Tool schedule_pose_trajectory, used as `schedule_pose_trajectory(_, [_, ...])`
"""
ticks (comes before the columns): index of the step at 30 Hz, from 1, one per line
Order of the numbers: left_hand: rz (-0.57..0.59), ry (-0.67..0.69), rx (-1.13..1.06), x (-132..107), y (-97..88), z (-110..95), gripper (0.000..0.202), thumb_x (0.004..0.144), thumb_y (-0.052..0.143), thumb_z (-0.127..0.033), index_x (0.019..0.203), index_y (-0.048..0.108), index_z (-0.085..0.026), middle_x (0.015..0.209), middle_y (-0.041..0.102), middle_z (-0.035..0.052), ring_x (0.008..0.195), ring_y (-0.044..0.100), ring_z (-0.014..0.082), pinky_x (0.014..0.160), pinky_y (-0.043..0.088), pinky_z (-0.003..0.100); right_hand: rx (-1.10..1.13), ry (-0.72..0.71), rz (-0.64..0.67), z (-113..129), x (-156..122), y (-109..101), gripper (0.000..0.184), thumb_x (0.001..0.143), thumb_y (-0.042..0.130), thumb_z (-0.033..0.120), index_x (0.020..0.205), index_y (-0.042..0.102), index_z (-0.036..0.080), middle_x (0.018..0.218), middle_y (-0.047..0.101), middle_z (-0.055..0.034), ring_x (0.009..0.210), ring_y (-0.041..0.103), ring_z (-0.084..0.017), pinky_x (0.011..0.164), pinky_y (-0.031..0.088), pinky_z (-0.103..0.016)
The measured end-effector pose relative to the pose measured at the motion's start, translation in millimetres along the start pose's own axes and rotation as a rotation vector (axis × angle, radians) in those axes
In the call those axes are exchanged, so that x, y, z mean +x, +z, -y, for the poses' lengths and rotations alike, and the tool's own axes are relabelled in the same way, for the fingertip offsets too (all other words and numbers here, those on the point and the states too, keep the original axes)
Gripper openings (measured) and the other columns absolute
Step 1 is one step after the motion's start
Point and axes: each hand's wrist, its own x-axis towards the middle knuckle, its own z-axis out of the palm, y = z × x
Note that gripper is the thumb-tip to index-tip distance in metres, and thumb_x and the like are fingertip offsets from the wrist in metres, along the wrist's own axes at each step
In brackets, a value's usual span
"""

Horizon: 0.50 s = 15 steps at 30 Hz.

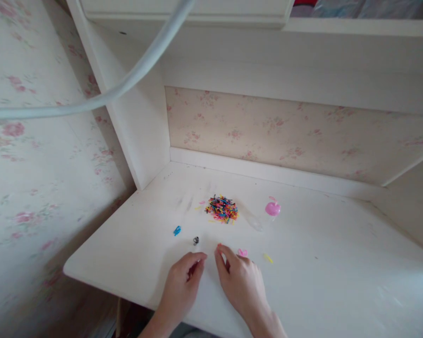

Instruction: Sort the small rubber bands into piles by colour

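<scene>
A pile of tiny multicoloured rubber bands (222, 209) lies in the middle of a white desk (324, 277). My left hand (181, 287) rests near the front edge with its fingers curled; whether anything is in them I cannot make out. My right hand (238, 279) lies beside it, fingertips pinched on something small and pink. Single bands lie apart: a blue one (176, 230), a black one (196, 240) just ahead of my left hand, a pink one (242, 252) by my right hand and a yellow one (268, 258).
A clear little bottle with a pink cap (272, 208) lies on its side right of the pile. Shelf panels and floral wallpaper enclose the desk at the back and left. A pale cable (127, 84) hangs across the upper left.
</scene>
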Motion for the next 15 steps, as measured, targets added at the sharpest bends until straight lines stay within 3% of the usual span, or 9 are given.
schedule_pose_trajectory(5, [0.026, 0.015, 0.027, -0.4, -0.7, 1.1, 0.025, 0.092, 0.045, -0.029, 0.101, 0.067, -0.022, 0.08, 0.066, 0.0005, 0.067, 0.059, 0.0114, 0.059, 0.044, 0.019, -0.196, -0.023, 0.086, 28.8, 67.6, -15.0, 0.034, 0.094, 0.035, 0.033, 0.116, 0.061, 0.029, 0.092, 0.072, -0.008, 0.082, 0.069, -0.023, 0.068, 0.047, -0.03])
schedule_pose_trajectory(10, [0.053, 0.061, 0.078, -2.6, -2.0, 4.2, 0.024, 0.093, 0.043, -0.028, 0.1, 0.066, -0.024, 0.074, 0.063, -0.0007, 0.062, 0.056, 0.0103, 0.055, 0.041, 0.018, -0.364, -0.106, 0.188, 52.4, 129.5, -4.5, 0.037, 0.088, 0.038, 0.015, 0.118, 0.059, 0.021, 0.098, 0.069, -0.015, 0.092, 0.067, -0.026, 0.072, 0.051, -0.036])
schedule_pose_trajectory(15, [0.071, 0.148, 0.111, -3.0, -0.5, 13.3, 0.023, 0.092, 0.043, -0.027, 0.097, 0.065, -0.024, 0.072, 0.061, -0.0004, 0.059, 0.056, 0.0093, 0.051, 0.039, 0.017, -0.388, -0.094, 0.246, 64.7, 163.9, 4.6, 0.032, 0.088, 0.041, 0.01, 0.109, 0.065, 0.015, 0.107, 0.067, -0.0192, 0.1, 0.065, -0.026, 0.077, 0.051, -0.037])
